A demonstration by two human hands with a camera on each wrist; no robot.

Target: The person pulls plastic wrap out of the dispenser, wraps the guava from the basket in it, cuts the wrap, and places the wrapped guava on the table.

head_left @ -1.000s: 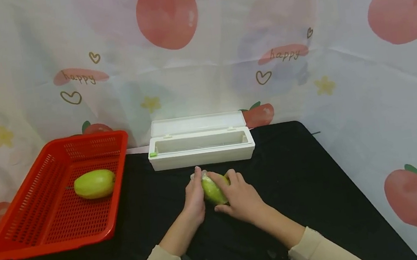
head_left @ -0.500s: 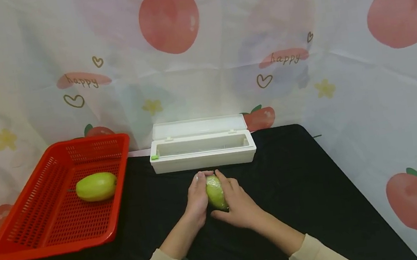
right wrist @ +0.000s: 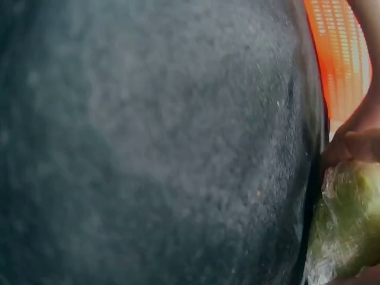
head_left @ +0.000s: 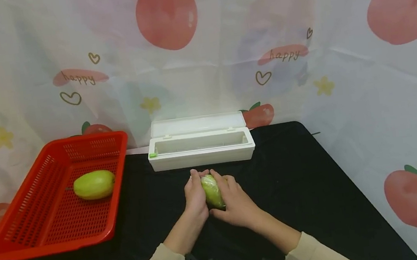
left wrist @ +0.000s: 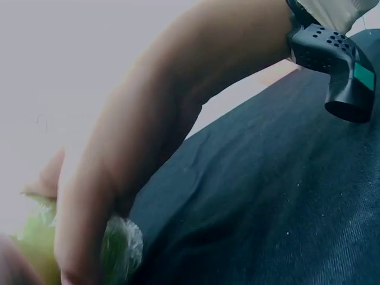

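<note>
A yellow-green fruit point(head_left: 212, 191) wrapped in shiny cling film is held between both hands over the black-covered table. My left hand point(head_left: 195, 196) cups its left side, with fingers reaching round the far end. On the other side, my right hand point(head_left: 236, 201) grips it, the thumb at its near end and the fingers along its right. Crinkled film shows on the fruit point(left wrist: 123, 249) beside the hand in the left wrist view. The right wrist view catches the wrapped fruit point(right wrist: 350, 225) at its lower right edge.
Behind the hands stands a white cling film dispenser point(head_left: 202, 158) with its lid raised. A red slotted basket point(head_left: 52, 248) at the left holds another oval yellow-green fruit point(head_left: 94, 185). A printed curtain point(head_left: 201, 74) hangs close behind the table.
The right hand's fingers have shifted from over the fruit to its right side. Compared with one second ago, the fruit has turned and sits slightly nearer the body.
</note>
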